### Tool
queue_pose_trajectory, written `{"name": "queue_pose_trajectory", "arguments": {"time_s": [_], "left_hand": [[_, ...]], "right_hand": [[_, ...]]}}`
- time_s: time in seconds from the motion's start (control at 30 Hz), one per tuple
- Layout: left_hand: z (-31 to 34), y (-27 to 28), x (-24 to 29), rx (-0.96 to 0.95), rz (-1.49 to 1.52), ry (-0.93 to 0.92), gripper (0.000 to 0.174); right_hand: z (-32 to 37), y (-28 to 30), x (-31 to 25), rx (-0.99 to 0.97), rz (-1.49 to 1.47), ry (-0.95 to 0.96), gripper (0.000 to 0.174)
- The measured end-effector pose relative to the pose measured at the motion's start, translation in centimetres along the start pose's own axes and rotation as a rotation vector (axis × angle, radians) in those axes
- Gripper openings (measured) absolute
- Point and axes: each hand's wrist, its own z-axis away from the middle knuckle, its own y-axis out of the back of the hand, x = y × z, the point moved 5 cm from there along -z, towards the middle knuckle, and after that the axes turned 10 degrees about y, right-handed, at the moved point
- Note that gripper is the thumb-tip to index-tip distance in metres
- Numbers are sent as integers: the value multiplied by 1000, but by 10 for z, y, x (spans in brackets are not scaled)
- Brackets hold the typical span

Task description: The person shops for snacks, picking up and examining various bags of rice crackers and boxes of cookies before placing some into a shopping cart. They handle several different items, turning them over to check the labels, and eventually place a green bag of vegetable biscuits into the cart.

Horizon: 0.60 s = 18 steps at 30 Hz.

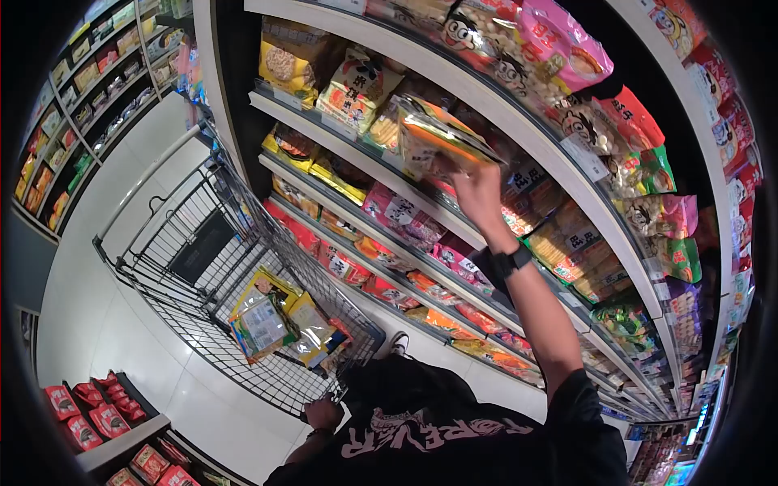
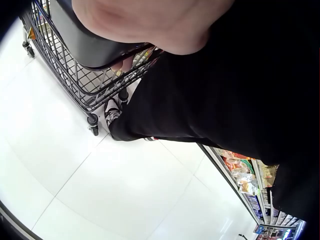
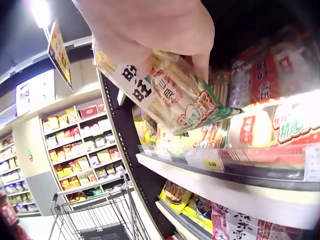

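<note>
My right hand (image 1: 476,193) grips a clear bag of rice crackers (image 3: 175,95) by its upper part, in front of the snack shelf (image 1: 365,142). In the right wrist view the bag hangs tilted below the fingers, above the shelf's price-tag edge. Down by my body, my left hand (image 1: 324,413) holds the near end of the wire shopping cart (image 1: 174,316). The left wrist view shows its fingertips (image 2: 125,64) curled under a dark grey part of the cart. Yellow snack bags (image 1: 312,328) lie inside the cart.
Shelves packed with snack bags (image 1: 397,211) rise on the right. A low display with red packets (image 1: 109,421) stands at the lower left, and more stocked shelving (image 1: 89,89) lies across the aisle. White floor tiles (image 1: 89,324) run beside the cart; my shoe (image 1: 399,343) is near its corner.
</note>
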Motion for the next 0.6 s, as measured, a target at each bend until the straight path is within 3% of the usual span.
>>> {"name": "queue_pose_trajectory", "arguments": {"time_s": [0.1, 0.13, 0.23, 0.3, 0.37, 0.4, 0.5, 0.6], "left_hand": [[3, 17, 14, 33, -8, -70, 35], [-7, -1, 10, -19, -19, -24, 46], [-11, -17, 5, -30, -41, -44, 50], [-11, -6, 17, -32, -23, -46, 51], [0, 13, 24, 1, 4, -76, 44], [-1, 6, 24, 102, 13, -29, 34], [-2, 7, 24, 96, 43, -46, 29], [-2, 3, 27, 80, 21, -3, 26]], "right_hand": [[-14, -27, 47, 63, -51, -138, 34], [-17, -33, 59, 99, -88, -162, 34], [-26, -45, 78, 142, -88, -271, 33], [-40, -45, 71, 102, -39, -256, 31], [-44, -55, 77, -36, -139, -492, 30], [-47, -59, 80, -44, -68, -410, 30], [-44, -66, 74, 64, -240, -390, 32], [-43, -69, 89, 93, -142, -351, 42]]}}
